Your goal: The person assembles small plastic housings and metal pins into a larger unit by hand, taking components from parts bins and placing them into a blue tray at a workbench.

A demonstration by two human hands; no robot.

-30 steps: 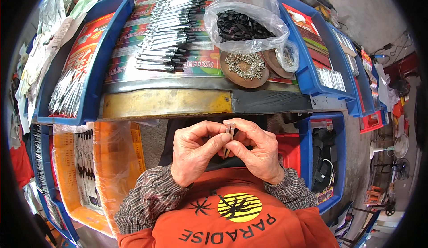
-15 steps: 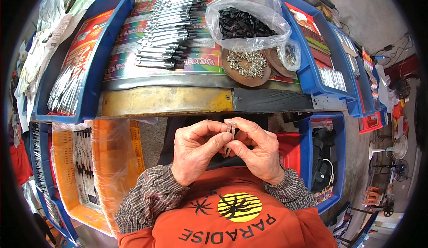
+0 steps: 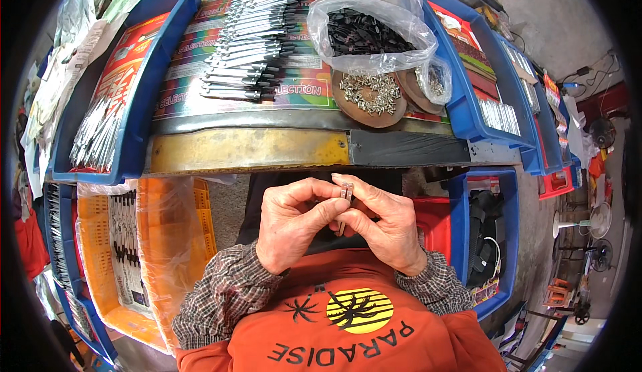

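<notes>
In front of my chest, my left hand [image 3: 294, 221] pinches a small slim metal piece [image 3: 346, 191] between thumb and fingers. From the other side my right hand [image 3: 388, 228] closes on the same piece, its index finger at the upper end and its thumb lower down. Two narrow, shiny strips standing side by side show at the top of the piece. Most of it is covered by my fingers, so its exact kind is unclear. Both hands are below the front edge of the workbench [image 3: 251, 150].
On the bench lie a row of metal pieces with black ends [image 3: 251, 44], a plastic bag of black parts [image 3: 364, 34] and a round brown dish [image 3: 368, 119] of small metal pins. Blue trays [image 3: 137, 141] flank the bench. An orange crate [image 3: 100, 285] stands at lower left.
My right index finger and thumb have shifted slightly leftward along the metal piece. My left hand keeps nearly the same hold.
</notes>
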